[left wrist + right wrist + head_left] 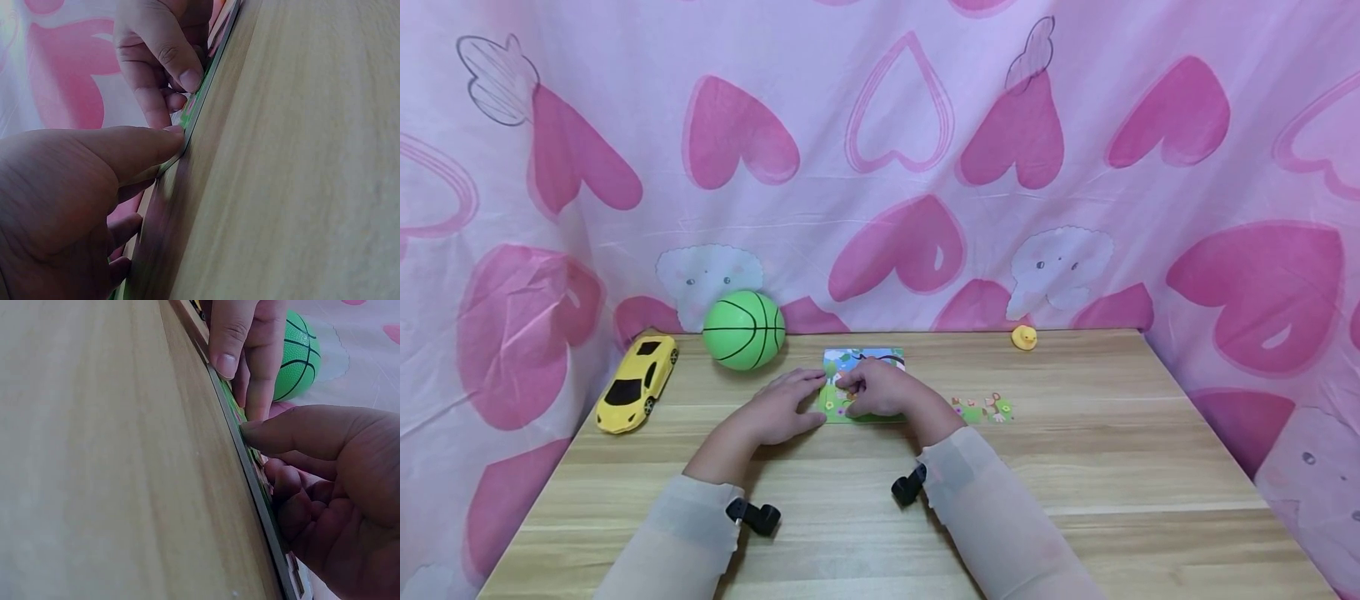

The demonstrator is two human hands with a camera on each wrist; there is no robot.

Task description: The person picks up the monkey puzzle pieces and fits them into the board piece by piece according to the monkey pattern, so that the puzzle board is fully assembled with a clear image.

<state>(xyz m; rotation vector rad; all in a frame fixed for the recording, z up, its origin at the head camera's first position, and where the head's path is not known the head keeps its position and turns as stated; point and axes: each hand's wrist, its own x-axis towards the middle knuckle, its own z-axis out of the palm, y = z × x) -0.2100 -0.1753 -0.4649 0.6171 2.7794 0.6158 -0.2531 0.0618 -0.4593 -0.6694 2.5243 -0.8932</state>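
A thin rectangular puzzle board (837,360) with a bright printed picture of sky, grass and flowers lies flat on the wooden table. My left hand (784,408) rests at its left edge, fingers towards the far corner and thumb touching the near corner. Over the board is my right hand (883,388); its index finger and thumb reach out and touch the picture, the other fingers curled under. No piece shows between them. Right of the board lie several loose puzzle pieces (973,412), partly behind my right wrist. In the right wrist view, my right thumb (294,430) presses near the board's edge.
A yellow toy car (638,383) stands at the table's far left, beside a green ball (744,331) with black lines. A small yellow rubber duck (1024,337) sits near the back edge. Behind hangs a pink heart-patterned curtain (820,208). Black wrist cameras sit on both sleeves.
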